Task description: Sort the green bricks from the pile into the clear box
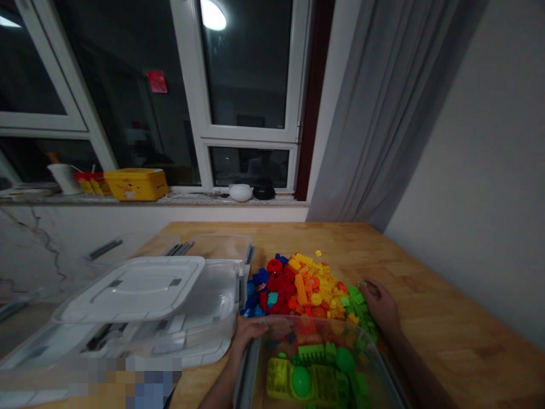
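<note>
A clear plastic bin (323, 326) stands in front of me, with several green and yellow-green building blocks (313, 375) inside. My left hand (247, 341) is closed on the bin's left rim, thumb over the corner. Beyond the bin, a heap of loose building blocks lies sorted by colour: blue blocks (256, 287), red blocks (281, 284), yellow blocks (327, 284) and green blocks (357, 304). At the heap's right edge my right hand (381, 307) has its fingers curled at the green blocks, with a green piece at the fingertips.
On the left of the wooden table (426, 301) are stacked clear bins (217, 284) and a white lid (140, 287). The windowsill holds a yellow box (137, 184), a white bowl (240, 192) and a black bowl (264, 192). A grey curtain (374, 113) hangs behind.
</note>
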The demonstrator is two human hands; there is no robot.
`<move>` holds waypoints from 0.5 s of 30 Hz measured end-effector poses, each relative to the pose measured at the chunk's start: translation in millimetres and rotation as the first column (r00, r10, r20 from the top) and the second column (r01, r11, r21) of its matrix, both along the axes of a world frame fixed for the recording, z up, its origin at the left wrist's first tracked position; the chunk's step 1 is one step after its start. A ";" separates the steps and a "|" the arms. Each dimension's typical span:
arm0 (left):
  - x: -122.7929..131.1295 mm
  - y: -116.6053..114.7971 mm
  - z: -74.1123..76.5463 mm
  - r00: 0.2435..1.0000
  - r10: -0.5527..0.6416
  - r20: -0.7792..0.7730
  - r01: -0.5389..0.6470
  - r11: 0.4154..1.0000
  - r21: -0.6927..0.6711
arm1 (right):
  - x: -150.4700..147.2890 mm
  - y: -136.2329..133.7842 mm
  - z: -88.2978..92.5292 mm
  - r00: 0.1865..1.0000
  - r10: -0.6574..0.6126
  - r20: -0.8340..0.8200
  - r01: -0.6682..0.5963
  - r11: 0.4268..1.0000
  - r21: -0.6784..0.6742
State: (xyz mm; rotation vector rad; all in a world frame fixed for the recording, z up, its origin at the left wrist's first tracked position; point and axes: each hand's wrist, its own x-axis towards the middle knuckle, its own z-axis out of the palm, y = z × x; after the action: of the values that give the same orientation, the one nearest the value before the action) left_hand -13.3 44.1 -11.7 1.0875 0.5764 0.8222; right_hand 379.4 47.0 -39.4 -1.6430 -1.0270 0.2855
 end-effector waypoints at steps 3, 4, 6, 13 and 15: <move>4.5 -11.3 9.9 0.999 -0.046 0.017 0.046 0.999 -0.018 | -3.0 -2.9 4.0 1.000 -0.003 -0.009 0.003 1.000 0.025; 6.3 -16.9 13.6 0.998 -0.040 0.039 0.041 0.999 -0.023 | -5.6 -4.7 6.9 1.000 0.006 -0.027 -0.005 0.999 0.043; 9.3 -28.3 19.7 0.993 0.000 0.119 0.005 0.999 -0.043 | -14.0 -9.8 15.8 0.995 0.047 -0.085 -0.041 0.997 0.069; 11.3 -36.4 20.7 0.976 -0.037 0.215 0.051 0.997 -0.060 | -51.6 -33.3 52.5 0.854 0.336 -0.397 -0.326 0.941 0.096; 11.0 -34.2 16.8 0.971 -0.040 0.237 0.055 0.997 -0.054 | -58.9 -40.9 57.1 0.708 0.504 -0.495 -0.467 0.859 0.207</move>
State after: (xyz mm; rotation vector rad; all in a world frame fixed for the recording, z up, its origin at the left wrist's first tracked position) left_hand -2.3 9.9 5.1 0.9292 0.3710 0.8728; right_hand 320.5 6.0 17.8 -1.0927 -0.9960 1.0028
